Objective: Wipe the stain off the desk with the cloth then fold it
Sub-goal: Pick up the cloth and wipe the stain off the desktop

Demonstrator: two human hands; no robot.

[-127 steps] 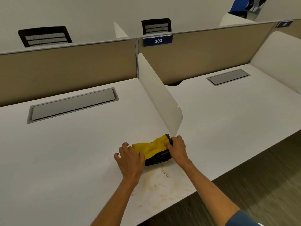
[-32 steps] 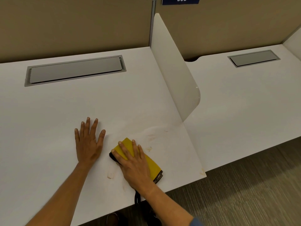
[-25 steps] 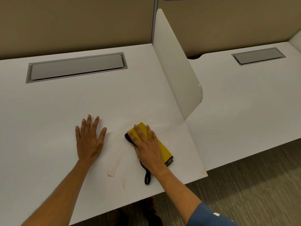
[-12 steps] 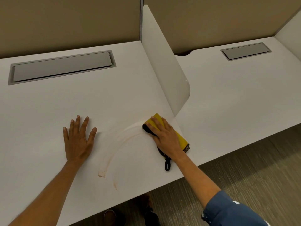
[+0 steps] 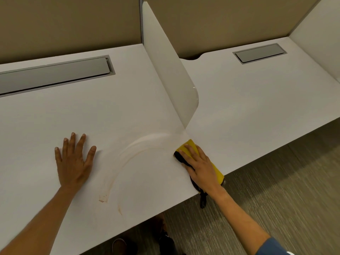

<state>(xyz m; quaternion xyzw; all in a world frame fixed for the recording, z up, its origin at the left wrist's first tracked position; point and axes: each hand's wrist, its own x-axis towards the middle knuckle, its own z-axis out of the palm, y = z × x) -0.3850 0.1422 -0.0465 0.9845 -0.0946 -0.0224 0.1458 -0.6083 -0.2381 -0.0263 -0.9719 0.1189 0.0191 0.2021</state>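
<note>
My right hand [image 5: 200, 163] presses flat on a folded yellow cloth with a black underside [image 5: 217, 170] at the front right corner of the white desk [image 5: 128, 111], just below the end of the divider. A black loop of the cloth hangs over the desk edge. A brownish stain [image 5: 127, 159] curves in an arc from the cloth toward the front, ending in a small crusty blot [image 5: 103, 198]. My left hand [image 5: 73, 161] lies flat on the desk, fingers spread, left of the arc, holding nothing.
A white curved divider panel [image 5: 171, 70] stands between this desk and the neighbouring desk [image 5: 257, 100] on the right. Grey cable-tray lids [image 5: 55, 74] are set into the back of both desks. Tan partition walls rise behind. Carpet floor lies below the front edge.
My right hand has swept the cloth from the desk's middle front rightward and up to the corner by the divider, smearing the stain into an arc. My left hand stays flat in place.
</note>
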